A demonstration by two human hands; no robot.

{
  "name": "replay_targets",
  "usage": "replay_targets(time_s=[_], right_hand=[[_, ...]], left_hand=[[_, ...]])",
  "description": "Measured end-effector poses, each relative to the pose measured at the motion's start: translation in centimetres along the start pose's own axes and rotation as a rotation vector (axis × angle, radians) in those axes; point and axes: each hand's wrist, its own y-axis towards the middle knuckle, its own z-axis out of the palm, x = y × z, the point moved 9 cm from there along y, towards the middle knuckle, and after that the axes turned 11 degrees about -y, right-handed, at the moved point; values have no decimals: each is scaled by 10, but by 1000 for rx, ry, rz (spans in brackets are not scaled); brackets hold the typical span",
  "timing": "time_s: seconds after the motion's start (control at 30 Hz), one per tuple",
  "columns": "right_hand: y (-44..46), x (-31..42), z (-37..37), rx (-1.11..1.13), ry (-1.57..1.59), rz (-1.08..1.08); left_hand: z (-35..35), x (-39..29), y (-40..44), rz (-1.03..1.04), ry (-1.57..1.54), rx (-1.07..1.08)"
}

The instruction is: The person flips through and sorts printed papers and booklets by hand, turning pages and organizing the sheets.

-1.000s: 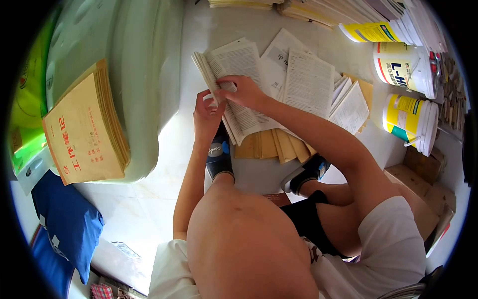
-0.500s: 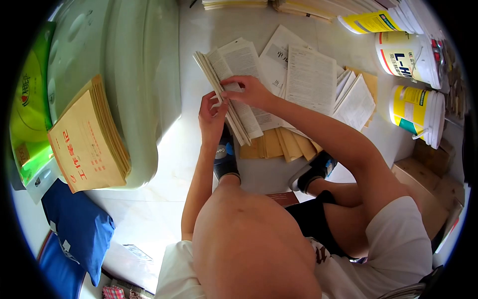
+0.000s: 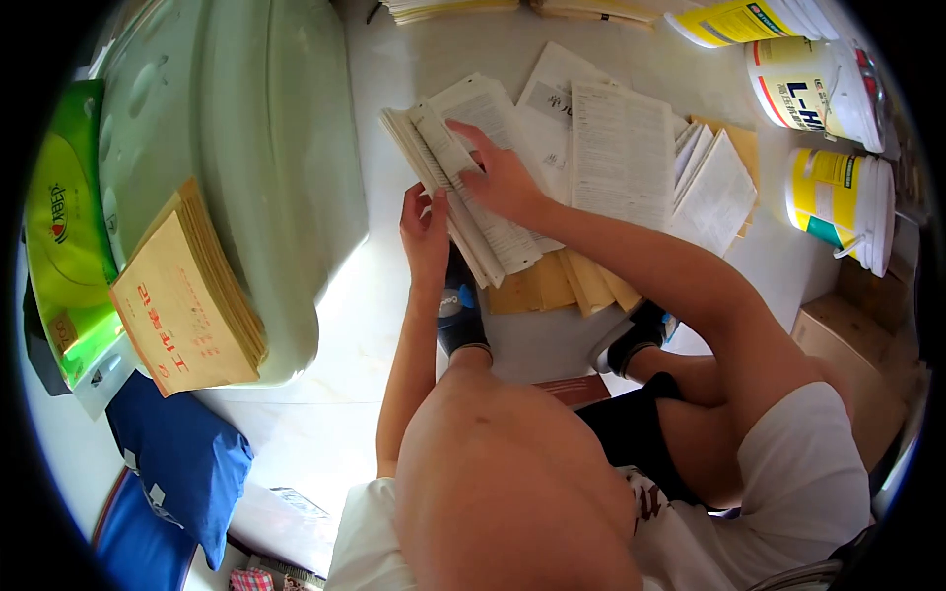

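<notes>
A thick stack of folded printed sheets (image 3: pixel 448 192) slants across the floor in front of me, its left edge bent up into a fold. My left hand (image 3: pixel 426 236) grips that folded edge between thumb and curled fingers. Over the printed page, my right hand (image 3: pixel 505 182) has its index finger stretched out and its thumb apart, touching or just above the paper. More printed sheets (image 3: pixel 616 148) lie to the right, fanned over each other. Brown paper envelopes (image 3: pixel 537 286) stick out beneath them.
At left stands a large pale green plastic bin (image 3: pixel 276 148) with a stack of brown envelopes (image 3: pixel 187 315) on it. A green tissue pack (image 3: pixel 64 217) and a blue bag (image 3: pixel 182 453) are beside it. White and yellow buckets (image 3: pixel 838 202) line the right, above a cardboard box (image 3: pixel 843 330).
My right hand has opened from near the fold and shifted slightly right across the page, its index finger now extended. The left hand stays at the edge. The view has shifted slightly.
</notes>
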Motion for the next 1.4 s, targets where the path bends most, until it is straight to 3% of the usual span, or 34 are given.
replay_targets(time_s=[0.13,0.2,0.3,0.43,0.63,0.8,1.03,1.13,1.23,1.3,1.33,1.4], right_hand=[[2,10,-6,-71,87,-165],[10,2,11,101,-24,-118],[5,6,9,156,-18,-55],[8,9,12,120,-36,-133],[14,5,18,126,-53,-133],[12,-7,17,161,4,40],[12,-8,18,143,77,12],[4,-1,11,85,-35,-10],[3,10,3,-75,136,-184],[7,14,15,69,-7,-219],[6,17,14,68,-7,-218],[6,5,19,146,-10,4]], left_hand=[[5,0,-4,-37,-145,2],[6,-1,-6,-63,-246,-6],[3,-4,-7,-76,-220,-12],[-1,2,-4,-114,-167,3],[2,-1,-3,-4,-117,11],[0,7,0,6,-159,13],[-2,6,-3,-19,-200,-12],[-2,6,-2,-22,-188,-6],[-3,7,-2,-25,-189,-11],[-4,8,-2,-13,-182,-8],[-4,9,-1,1,-176,-6],[-3,7,-3,30,-132,4]])
